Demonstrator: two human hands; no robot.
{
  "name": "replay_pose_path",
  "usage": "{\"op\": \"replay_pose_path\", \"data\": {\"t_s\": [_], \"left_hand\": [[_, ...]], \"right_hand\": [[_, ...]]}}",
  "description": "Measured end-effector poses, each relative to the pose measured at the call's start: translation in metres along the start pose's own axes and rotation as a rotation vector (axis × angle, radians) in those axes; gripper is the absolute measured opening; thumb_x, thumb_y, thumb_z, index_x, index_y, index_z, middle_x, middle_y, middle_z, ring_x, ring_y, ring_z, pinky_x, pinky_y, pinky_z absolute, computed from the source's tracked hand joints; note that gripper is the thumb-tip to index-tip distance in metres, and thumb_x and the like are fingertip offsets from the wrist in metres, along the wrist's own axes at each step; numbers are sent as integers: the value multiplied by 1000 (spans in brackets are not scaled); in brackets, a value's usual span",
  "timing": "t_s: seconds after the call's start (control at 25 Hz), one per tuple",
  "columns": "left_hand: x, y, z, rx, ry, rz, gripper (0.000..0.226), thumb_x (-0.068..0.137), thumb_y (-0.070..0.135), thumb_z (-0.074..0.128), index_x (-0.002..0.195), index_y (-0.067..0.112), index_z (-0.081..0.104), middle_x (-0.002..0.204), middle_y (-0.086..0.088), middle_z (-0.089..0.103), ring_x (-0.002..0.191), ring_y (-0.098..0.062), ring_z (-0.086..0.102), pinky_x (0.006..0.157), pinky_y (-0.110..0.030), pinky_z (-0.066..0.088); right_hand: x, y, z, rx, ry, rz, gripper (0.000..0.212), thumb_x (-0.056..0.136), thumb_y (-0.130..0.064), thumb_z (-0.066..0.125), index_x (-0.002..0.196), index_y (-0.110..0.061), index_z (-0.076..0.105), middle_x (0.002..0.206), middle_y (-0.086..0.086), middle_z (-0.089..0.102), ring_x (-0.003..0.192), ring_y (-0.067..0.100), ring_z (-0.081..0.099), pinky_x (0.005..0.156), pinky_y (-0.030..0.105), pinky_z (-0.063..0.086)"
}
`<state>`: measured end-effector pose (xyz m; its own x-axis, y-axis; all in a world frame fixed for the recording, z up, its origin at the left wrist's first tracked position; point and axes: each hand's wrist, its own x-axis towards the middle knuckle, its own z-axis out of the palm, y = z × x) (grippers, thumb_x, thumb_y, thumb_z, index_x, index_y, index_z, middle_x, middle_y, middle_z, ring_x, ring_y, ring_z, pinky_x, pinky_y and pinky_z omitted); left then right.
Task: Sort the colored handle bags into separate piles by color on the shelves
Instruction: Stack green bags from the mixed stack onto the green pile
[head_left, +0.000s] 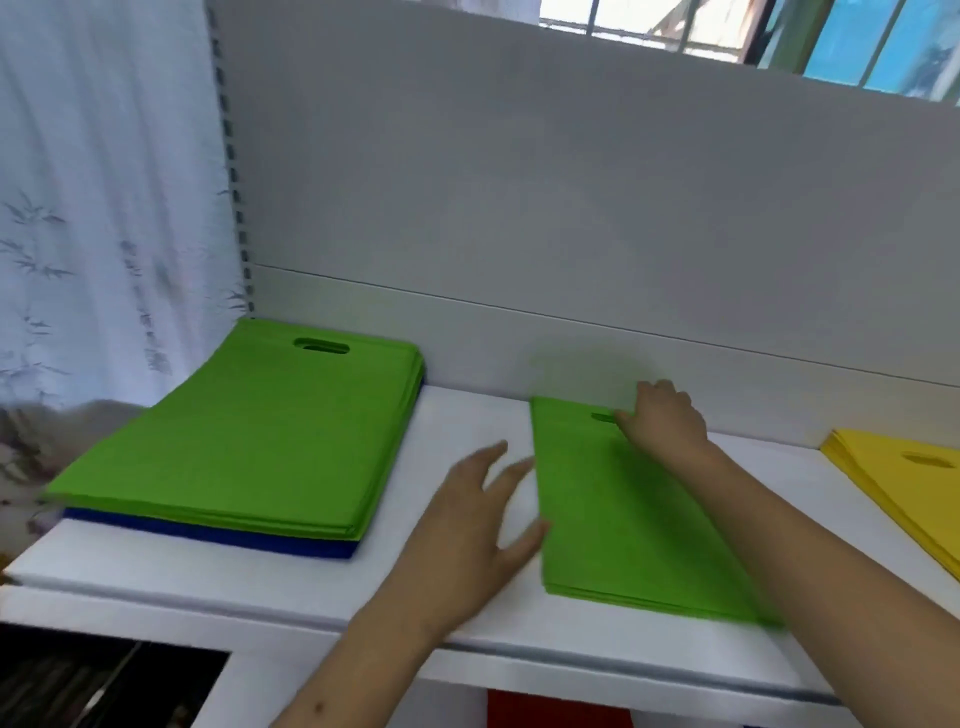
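A small pile of green handle bags (613, 525) lies in the middle of the white shelf (322, 587). My right hand (662, 421) rests on its far end, fingers curled at the handle hole. My left hand (475, 525) lies flat with straight fingers against the pile's left edge. At the left stands a bigger stack of green bags (249, 436) on top of blue bags (218, 535). A pile of yellow bags (904, 483) sits at the right edge.
A white back panel (519, 234) closes the shelf behind. A pale curtain (104, 208) hangs at the left. Something red (556, 712) shows on the lower shelf below the front edge.
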<state>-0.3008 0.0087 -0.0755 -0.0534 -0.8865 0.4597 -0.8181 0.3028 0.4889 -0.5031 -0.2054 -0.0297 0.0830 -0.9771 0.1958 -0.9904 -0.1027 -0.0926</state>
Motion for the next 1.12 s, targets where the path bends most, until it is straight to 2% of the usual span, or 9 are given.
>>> {"op": "replay_pose_path", "data": {"t_s": [0.12, 0.24, 0.32, 0.44, 0.52, 0.6, 0.76, 0.92, 1.12], "left_hand": [[-10, -47, -57, -6, 430, -165, 44, 88, 42, 51, 124, 19, 62, 126, 0, 57, 118, -15, 51, 103, -24, 37], [-37, -102, -111, 219, 684, -456, 47, 84, 38, 52, 118, 9, 65, 119, -11, 60, 113, -28, 53, 100, -41, 42], [-63, -134, -129, 461, 577, -661, 69, 81, 52, 41, 125, 3, 60, 127, -18, 57, 122, -38, 47, 105, -52, 37], [-85, -150, -128, 531, 310, -798, 90, 78, 67, 18, 140, 9, 48, 150, -9, 41, 144, -33, 24, 118, -53, 10], [-86, -149, -124, 539, 313, -758, 82, 84, 64, 16, 141, 15, 48, 154, -2, 37, 148, -28, 16, 118, -51, -2], [-83, -145, -122, 582, 327, -729, 61, 94, 56, 30, 138, 18, 53, 153, 0, 38, 149, -27, 15, 116, -51, -8], [-81, -144, -118, 672, 314, -673, 32, 90, 38, 61, 113, 19, 71, 138, -7, 57, 139, -35, 38, 114, -59, 7], [-76, -128, -118, 545, 425, -518, 44, 93, 36, 40, 117, 13, 70, 138, -16, 55, 132, -43, 43, 113, -58, 27], [-51, -67, -98, 202, 511, -256, 46, 98, 38, 41, 139, 22, 52, 129, 4, 62, 117, -7, 56, 117, -43, 28]], "right_hand": [[-7, -89, -2, 278, 43, -328, 57, 94, -39, 53, 140, -7, 40, 137, 18, 44, 125, 35, 44, 103, 40, 38], [-22, -175, 4, 418, 68, -532, 59, 94, -41, 53, 141, -7, 40, 138, 17, 44, 126, 33, 44, 105, 38, 36], [-30, -223, 12, 392, 41, -621, 63, 95, -44, 51, 144, -7, 36, 140, 17, 41, 127, 34, 42, 106, 39, 36], [-25, -264, 26, 313, -3, -615, 66, 96, -46, 47, 146, -6, 31, 143, 17, 36, 126, 37, 41, 106, 41, 35], [-20, -276, 35, 201, 16, -594, 62, 97, -46, 46, 142, -5, 37, 141, 17, 38, 124, 37, 40, 103, 41, 36], [-17, -277, 43, 92, 86, -590, 46, 96, -41, 48, 126, -6, 53, 133, 16, 47, 118, 35, 42, 95, 39, 40], [-17, -274, 52, 118, 228, -625, 19, 87, -23, 59, 88, -10, 72, 103, 9, 67, 94, 30, 48, 74, 35, 43], [-19, -259, 34, 289, 263, -653, 17, 87, -19, 64, 98, -15, 76, 122, 10, 65, 105, 37, 55, 84, 39, 45], [-17, -182, -7, 317, 386, -559, 21, 93, -24, 55, 105, -24, 72, 115, -3, 68, 104, 27, 61, 77, 35, 51]]}}
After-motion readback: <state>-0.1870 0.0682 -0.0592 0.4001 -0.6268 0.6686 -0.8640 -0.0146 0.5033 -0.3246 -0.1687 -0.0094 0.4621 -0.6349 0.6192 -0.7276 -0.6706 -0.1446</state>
